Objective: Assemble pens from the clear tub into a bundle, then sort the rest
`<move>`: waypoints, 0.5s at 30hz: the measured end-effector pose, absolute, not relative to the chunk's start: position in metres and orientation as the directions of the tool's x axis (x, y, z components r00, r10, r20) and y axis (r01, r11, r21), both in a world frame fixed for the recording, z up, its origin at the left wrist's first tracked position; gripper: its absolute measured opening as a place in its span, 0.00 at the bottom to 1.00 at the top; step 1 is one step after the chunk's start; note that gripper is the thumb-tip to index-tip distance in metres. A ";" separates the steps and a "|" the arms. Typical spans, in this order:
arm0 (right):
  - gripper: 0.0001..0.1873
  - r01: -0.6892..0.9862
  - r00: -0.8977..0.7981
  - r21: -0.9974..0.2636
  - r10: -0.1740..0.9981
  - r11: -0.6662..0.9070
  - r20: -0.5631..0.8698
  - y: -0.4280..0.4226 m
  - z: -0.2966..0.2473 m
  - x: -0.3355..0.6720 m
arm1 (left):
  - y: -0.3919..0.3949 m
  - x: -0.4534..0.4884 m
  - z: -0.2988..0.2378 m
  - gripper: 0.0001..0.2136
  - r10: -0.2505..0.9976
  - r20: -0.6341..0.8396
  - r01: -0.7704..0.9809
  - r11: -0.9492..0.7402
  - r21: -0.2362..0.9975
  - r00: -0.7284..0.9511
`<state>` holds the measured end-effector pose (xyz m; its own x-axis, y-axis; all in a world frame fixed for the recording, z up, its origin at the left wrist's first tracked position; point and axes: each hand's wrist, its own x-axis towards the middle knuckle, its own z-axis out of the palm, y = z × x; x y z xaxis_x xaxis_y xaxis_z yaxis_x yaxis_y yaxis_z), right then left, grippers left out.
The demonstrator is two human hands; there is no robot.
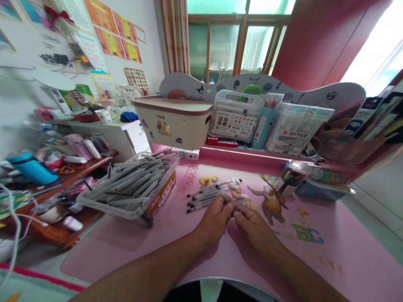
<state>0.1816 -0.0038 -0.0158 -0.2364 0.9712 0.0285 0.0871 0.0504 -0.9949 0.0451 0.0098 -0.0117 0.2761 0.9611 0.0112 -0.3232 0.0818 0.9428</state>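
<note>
Between my two hands is a pen [223,193] with a clear barrel, tilted up and to the left over the pink desk. My left hand [215,216] is closed around its barrel. The fingers of my right hand [248,218] pinch its lower end, close against the left fingertips, which partly hide that end. Just beyond my left hand lies a loose row of several clear pens [204,196] with black ends. A clear plastic box [110,205] to the left is heaped with many translucent pen barrels [135,176].
A lidded cream bin [176,126], a clear marker case [236,119] and a second marker box [296,130] line the desk's back shelf. At the right stand a can [292,176] and a blue box [324,188]. Cluttered shelves [63,184] are at far left.
</note>
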 end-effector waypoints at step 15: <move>0.26 -0.097 -0.169 -0.974 0.968 -0.203 -0.185 0.001 -0.014 0.192 | 0.024 0.028 -0.008 0.19 0.944 -0.160 -0.299 0.249 0.921 0.290</move>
